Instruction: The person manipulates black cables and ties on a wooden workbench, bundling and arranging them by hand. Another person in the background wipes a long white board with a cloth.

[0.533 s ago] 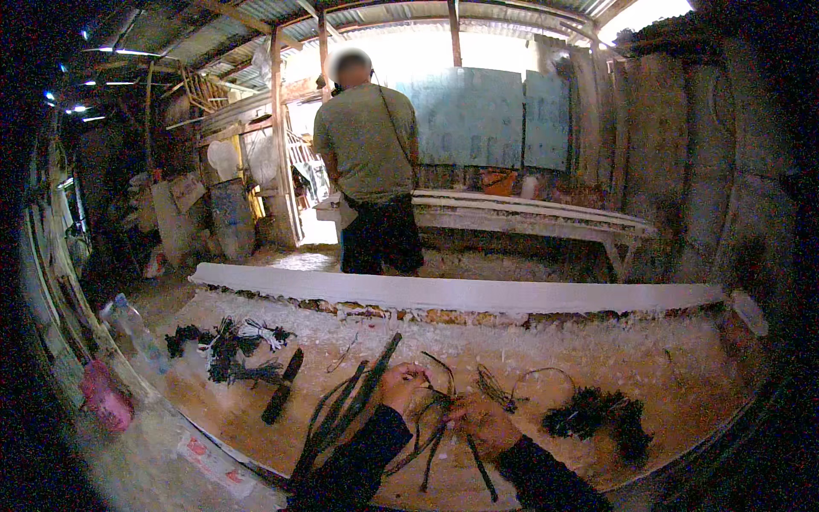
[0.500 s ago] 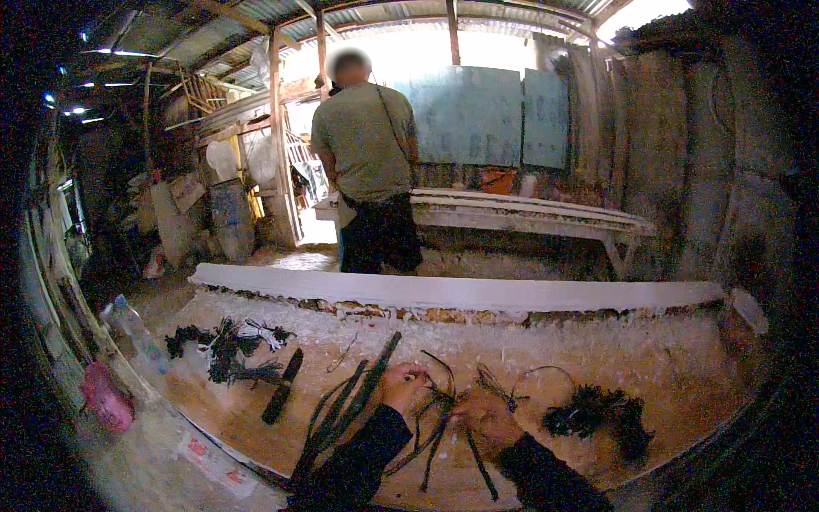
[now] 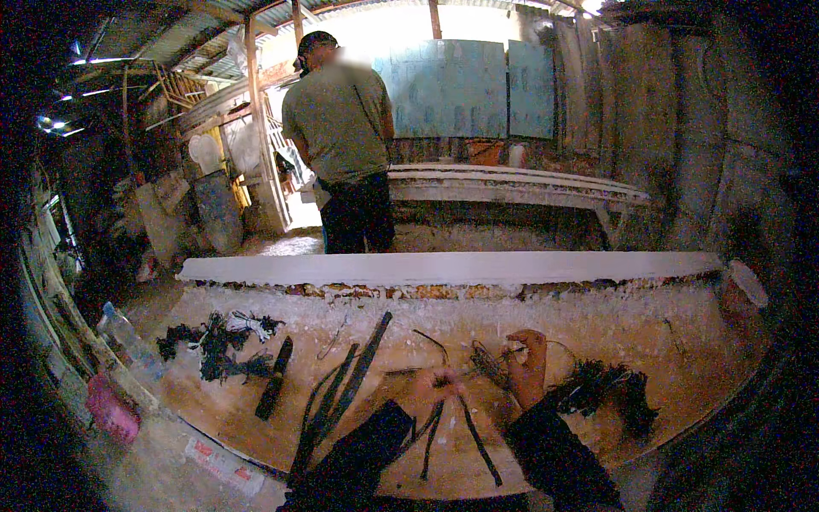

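My left hand [image 3: 433,386] is closed around the crossing of several dark strips [image 3: 472,444], whose ends fan out toward me and one away. Up and to the right, my right hand [image 3: 527,365] has its thumb and fingertips pinched together; what sits between them is too small to make out. Beside it lie a small bundle of thin strands [image 3: 488,365] and a curved thin wire or cord, partly behind the hand. Longer dark strips [image 3: 351,388] lie left of my left hand. A dark flat blade-like piece [image 3: 275,380] rests farther left.
Tufted black bundles lie at the left [image 3: 223,346] and right [image 3: 604,394] of the worktable [image 3: 375,316]. A raised white ledge [image 3: 452,269] runs along its far side. A clear bottle [image 3: 126,334] and pink bag [image 3: 113,410] are left. Beyond, a person [image 3: 337,128] stands by a long bench [image 3: 512,188].
My right hand has left the strips and moved up and right, beside the thin strands. My left hand has shifted slightly right onto the crossing. The view has tilted a little.
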